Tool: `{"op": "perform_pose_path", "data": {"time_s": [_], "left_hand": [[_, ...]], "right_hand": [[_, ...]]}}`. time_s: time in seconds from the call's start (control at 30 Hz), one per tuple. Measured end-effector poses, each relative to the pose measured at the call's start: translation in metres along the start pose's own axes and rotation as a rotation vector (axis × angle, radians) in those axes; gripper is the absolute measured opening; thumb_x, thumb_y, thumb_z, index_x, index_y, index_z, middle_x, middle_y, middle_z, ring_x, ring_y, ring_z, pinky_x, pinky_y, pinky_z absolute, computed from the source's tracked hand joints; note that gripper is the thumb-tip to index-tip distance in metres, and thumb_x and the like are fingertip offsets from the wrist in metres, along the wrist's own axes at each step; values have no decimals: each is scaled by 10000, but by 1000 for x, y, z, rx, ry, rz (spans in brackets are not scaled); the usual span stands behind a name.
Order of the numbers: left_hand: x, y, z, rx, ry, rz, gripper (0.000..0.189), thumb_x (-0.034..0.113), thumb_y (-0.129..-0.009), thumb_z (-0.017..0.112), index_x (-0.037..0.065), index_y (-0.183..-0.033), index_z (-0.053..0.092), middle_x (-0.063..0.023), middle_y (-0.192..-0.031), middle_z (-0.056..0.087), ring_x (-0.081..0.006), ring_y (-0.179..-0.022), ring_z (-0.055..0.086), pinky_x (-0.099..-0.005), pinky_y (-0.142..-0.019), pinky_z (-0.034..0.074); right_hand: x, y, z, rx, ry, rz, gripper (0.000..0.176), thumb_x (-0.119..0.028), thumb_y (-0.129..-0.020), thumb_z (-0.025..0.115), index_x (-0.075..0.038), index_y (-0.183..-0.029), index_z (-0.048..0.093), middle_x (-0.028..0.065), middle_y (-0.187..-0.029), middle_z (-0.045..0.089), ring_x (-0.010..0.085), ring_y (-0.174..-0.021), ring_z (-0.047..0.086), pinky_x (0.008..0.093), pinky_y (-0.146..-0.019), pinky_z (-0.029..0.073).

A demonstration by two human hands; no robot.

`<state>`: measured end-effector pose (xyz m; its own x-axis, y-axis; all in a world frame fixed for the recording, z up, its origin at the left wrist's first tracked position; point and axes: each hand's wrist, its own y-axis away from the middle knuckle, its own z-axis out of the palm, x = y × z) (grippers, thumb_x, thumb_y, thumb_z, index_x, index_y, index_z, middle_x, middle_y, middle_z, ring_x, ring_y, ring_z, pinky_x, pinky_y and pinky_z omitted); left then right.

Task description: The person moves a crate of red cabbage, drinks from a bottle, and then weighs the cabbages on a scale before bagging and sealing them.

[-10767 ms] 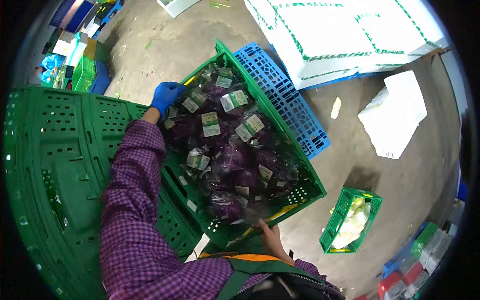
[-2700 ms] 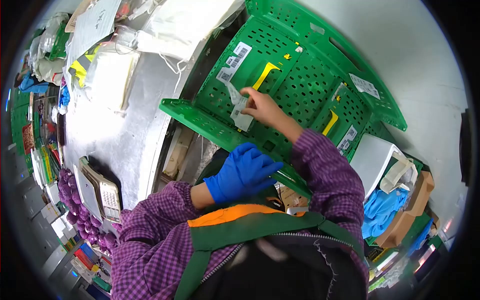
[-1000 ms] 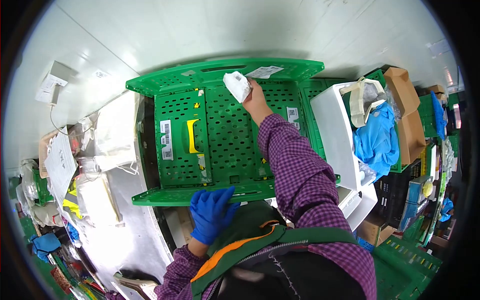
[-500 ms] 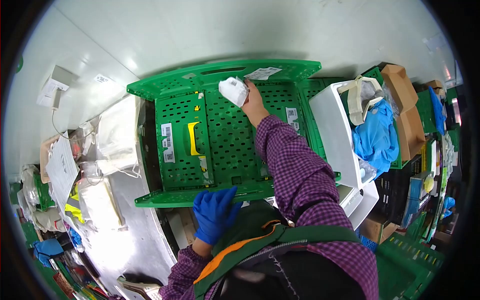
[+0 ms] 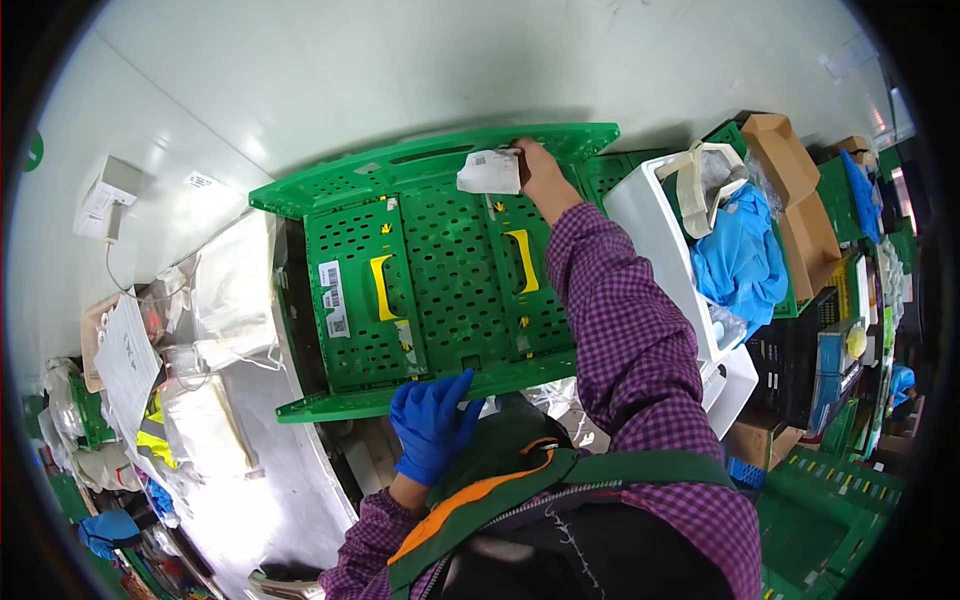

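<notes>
A green folding crate [image 5: 450, 270] lies in front of me, its two end panels with yellow handles folded down flat. At its far wall, my right hand [image 5: 543, 175], bare, is closed on a white paper label [image 5: 490, 172] with small print. The fingertips are partly hidden at the wall's top edge. My left hand [image 5: 432, 425], in a blue glove, is at the crate's near wall [image 5: 350, 404], fingers apart and holding nothing visible. A barcode sticker [image 5: 332, 298] is on the left folded panel.
Left of the crate is a metal table [image 5: 270, 450] with clear plastic bags [image 5: 235, 285] and a printed sheet [image 5: 127, 350]. On the right stand a white bin [image 5: 650, 240] with blue plastic [image 5: 745, 255] and an open cardboard box [image 5: 808, 235]. A pale wall rises behind.
My right hand has moved right and up to the far wall's edge. The crumpled white paper now hangs flatter from it. The right folded panel's yellow handle has come into view.
</notes>
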<state>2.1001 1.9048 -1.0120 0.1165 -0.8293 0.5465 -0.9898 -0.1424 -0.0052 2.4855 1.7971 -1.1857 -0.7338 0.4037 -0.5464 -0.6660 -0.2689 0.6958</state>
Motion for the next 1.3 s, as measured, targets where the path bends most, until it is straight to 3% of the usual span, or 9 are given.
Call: {"op": "perform_pose_path", "data": {"time_s": [0.27,0.33,0.47,0.57,0.73,0.97,1.07,1.13,1.3], "left_hand": [[23,7,-1,41,-12,41,449,266,-691,747,208,-1122,633,4,-949,605,-200,-882,530,-362,-865,347],[29,10,-2,25,-8,62,447,263,-691,750,206,-1120,633,0,-947,604,-202,-886,531,-365,-871,347],[34,9,-2,-26,8,21,477,243,-693,742,189,-1153,624,-27,-997,610,-227,-938,540,-376,-897,361],[27,3,-1,-46,308,-42,467,272,-768,710,159,-1204,586,-17,-1110,607,-216,-973,549,-374,-870,397],[61,-51,-8,-263,1367,-760,384,167,-831,673,66,-1190,584,-34,-1106,625,-143,-973,578,-288,-815,456],[90,-87,19,150,1571,-645,83,146,-823,687,65,-835,674,-5,-824,646,-99,-771,585,-249,-710,459],[119,-78,58,-68,1161,-557,81,111,-837,665,41,-875,680,-4,-812,647,-96,-741,576,-228,-703,446],[177,-61,68,-165,1046,-432,128,90,-864,619,24,-953,684,5,-820,637,-85,-764,564,-211,-723,432],[280,-40,69,-794,1814,-427,487,192,-913,560,29,-1350,418,-63,-1196,545,-131,-1030,545,-254,-841,451]], "right_hand": [[44,92,-74,194,634,199,179,-169,-797,636,2,-845,615,78,-730,594,200,-581,569,342,-516,481],[34,103,-81,46,1155,405,193,-185,-785,641,3,-825,624,45,-686,574,146,-553,534,288,-475,430],[14,154,-82,-202,1209,382,213,-196,-803,641,9,-856,618,20,-695,564,108,-562,516,256,-485,419],[-14,219,-66,-428,1190,135,223,-213,-867,603,4,-914,606,3,-715,559,85,-598,518,246,-531,430],[-48,338,-48,-533,1211,-46,226,-210,-873,603,12,-918,602,2,-706,557,89,-603,519,251,-542,430],[-78,432,-161,-34,1024,-435,231,-200,-894,584,-8,-1017,621,27,-786,638,85,-686,569,245,-591,440],[-74,465,-168,131,532,-575,189,-136,-901,572,-45,-1061,613,-6,-795,632,67,-681,550,222,-594,428],[-78,471,-166,61,790,-618,218,-134,-888,588,-29,-1078,595,25,-802,632,75,-698,564,223,-618,446],[-78,471,-219,237,737,-714,251,-88,-807,687,-17,-1020,576,25,-721,628,50,-640,548,221,-557,428]]}}
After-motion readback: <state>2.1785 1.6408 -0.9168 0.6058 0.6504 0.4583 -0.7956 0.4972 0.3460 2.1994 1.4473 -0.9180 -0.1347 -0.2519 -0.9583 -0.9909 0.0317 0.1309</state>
